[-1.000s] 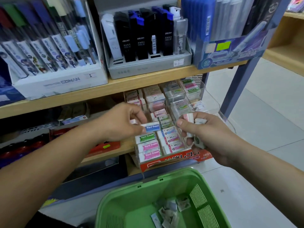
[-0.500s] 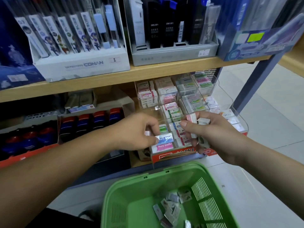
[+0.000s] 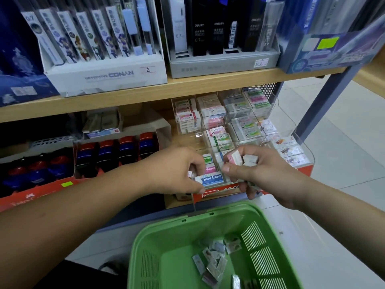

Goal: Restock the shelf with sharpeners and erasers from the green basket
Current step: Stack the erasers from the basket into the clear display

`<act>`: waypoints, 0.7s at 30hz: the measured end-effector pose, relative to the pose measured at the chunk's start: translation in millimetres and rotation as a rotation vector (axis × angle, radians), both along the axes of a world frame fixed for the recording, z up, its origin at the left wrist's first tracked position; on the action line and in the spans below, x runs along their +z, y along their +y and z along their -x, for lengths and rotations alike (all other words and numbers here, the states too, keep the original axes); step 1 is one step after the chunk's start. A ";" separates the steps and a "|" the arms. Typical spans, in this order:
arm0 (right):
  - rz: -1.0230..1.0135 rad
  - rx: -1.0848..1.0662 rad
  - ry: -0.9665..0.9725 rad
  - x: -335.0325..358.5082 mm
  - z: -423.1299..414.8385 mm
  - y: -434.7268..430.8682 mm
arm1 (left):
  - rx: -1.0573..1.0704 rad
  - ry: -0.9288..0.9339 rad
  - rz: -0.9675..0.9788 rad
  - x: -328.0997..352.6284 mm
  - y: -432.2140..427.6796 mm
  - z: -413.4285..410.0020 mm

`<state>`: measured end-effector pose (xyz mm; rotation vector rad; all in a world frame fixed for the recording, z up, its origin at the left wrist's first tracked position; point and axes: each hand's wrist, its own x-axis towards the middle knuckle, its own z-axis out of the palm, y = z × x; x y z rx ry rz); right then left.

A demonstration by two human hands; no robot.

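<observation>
Left hand (image 3: 179,170) pinches a blue-labelled Hard Eraser block (image 3: 212,179) at the front of the clear plastic shelf case (image 3: 188,139). Right hand (image 3: 260,172) is gripping a bunch of small white erasers (image 3: 237,158); more wrapped erasers (image 3: 214,259) lie in the green plastic basket (image 3: 187,224) below.

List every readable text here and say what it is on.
"DETECTIVE CONAN": white display box.
"2": its price tag.
"0.7": black lead box.
"Hard Eraser": blue eraser pinched by the left hand.
"Eraser": green eraser behind it.
Too blurred: erasers in the right hand, packets in the green basket.
</observation>
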<state>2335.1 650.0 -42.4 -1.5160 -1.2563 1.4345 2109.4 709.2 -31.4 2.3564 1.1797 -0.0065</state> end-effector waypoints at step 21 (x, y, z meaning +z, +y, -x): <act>0.074 0.019 0.241 10.3 -2.0 -1.5 | 0.519 -0.998 1.082 30.7 4.3 -0.5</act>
